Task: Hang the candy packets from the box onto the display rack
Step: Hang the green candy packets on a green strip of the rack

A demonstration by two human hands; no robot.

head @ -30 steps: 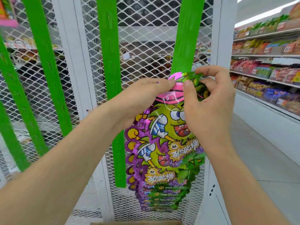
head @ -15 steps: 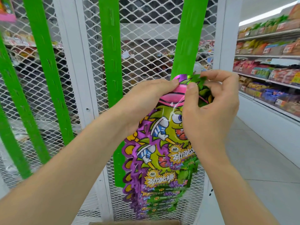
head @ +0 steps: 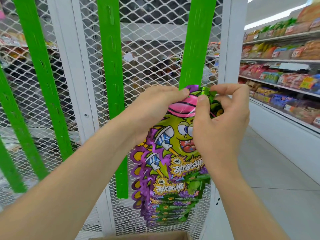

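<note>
A purple and green candy packet (head: pixel 174 134) with a cartoon face and pink cap is held against the right green hanging strip (head: pixel 195 44) of the white mesh display rack (head: pixel 152 54). My left hand (head: pixel 155 108) pinches the packet's top left edge with its fingertips. My right hand (head: pixel 223 120) pinches the top right edge between thumb and fingers and covers part of the face. Several more packets (head: pixel 169 205) hang overlapped below it on the same strip. The brown box's rim (head: pixel 142 237) shows at the bottom edge.
Other green strips, the middle one (head: pixel 112 84) and a left one (head: pixel 39 75), hang bare on the mesh. White rack posts (head: pixel 233 49) frame the panels. Stocked store shelves (head: pixel 284 73) run along the right, with a tiled aisle floor (head: pixel 277 179) beside the rack.
The view shifted slightly down and left over the second. Both hands stay pinched on the packet's top at the strip, the right fingers working a little at the upper edge.
</note>
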